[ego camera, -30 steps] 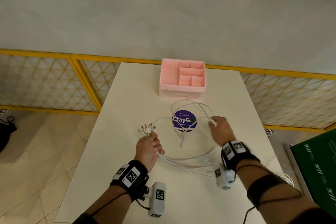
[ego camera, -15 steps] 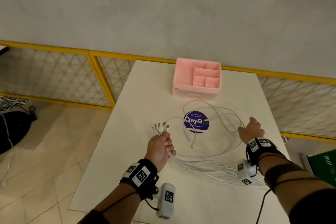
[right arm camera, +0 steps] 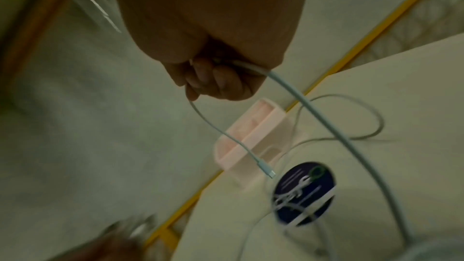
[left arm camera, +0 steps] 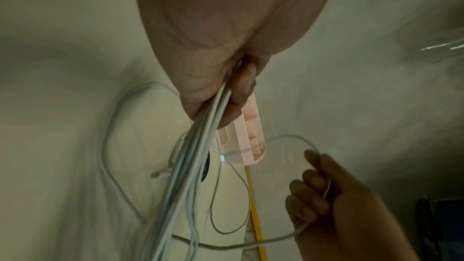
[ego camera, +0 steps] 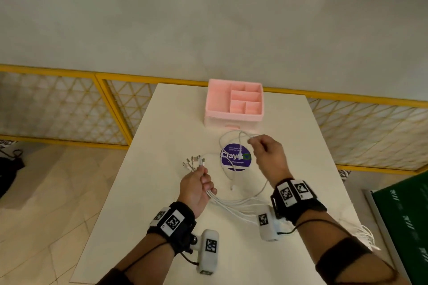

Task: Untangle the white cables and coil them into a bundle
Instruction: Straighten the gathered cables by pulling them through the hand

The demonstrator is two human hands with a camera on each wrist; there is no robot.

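Observation:
Several white cables (ego camera: 234, 205) lie on the white table (ego camera: 162, 122), their strands running from my left hand toward the table's right edge. My left hand (ego camera: 196, 188) grips the bunch near its plug ends (ego camera: 193, 162), which fan out past my fist; the left wrist view shows the strands (left arm camera: 200, 146) leaving my fist (left arm camera: 226, 86). My right hand (ego camera: 266, 155) is raised over the sticker and pinches one loose cable (ego camera: 240, 143) close to its end. In the right wrist view that cable (right arm camera: 226, 136) hangs from my fingers (right arm camera: 213, 80) with its plug (right arm camera: 270, 174) dangling.
A pink compartment organiser (ego camera: 234, 104) stands at the table's far side. A round purple sticker (ego camera: 235, 157) is on the table under loose cable loops. Yellow lattice railing (ego camera: 69, 104) runs behind and beside the table. A green board (ego camera: 405, 227) lies to the right.
My right hand moved from the table's right side back toward the middle and lifted, now holding one cable end up. The left hand kept its grip on the bunch.

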